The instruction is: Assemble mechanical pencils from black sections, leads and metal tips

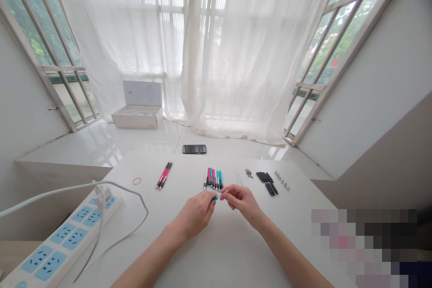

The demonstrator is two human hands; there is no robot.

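Teal pen part [214, 198] is sitting at 12 o'clock from the wrists, left hand [199, 213] pinching it, right hand [243, 202] closing narrow just beside it; it's handling light, stiff, probably slippery, best gripped by the barrel, pens [213, 179] lying at 12 o'clock.

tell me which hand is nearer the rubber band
Left. The left hand is to the right of the rubber band and closer to the person, while the right hand is farther right, beyond the left hand.

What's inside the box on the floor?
The box stands open with its lid raised behind it. A pale insert shows inside. The front wall hides the lower interior, so anything lying deeper cannot be seen.
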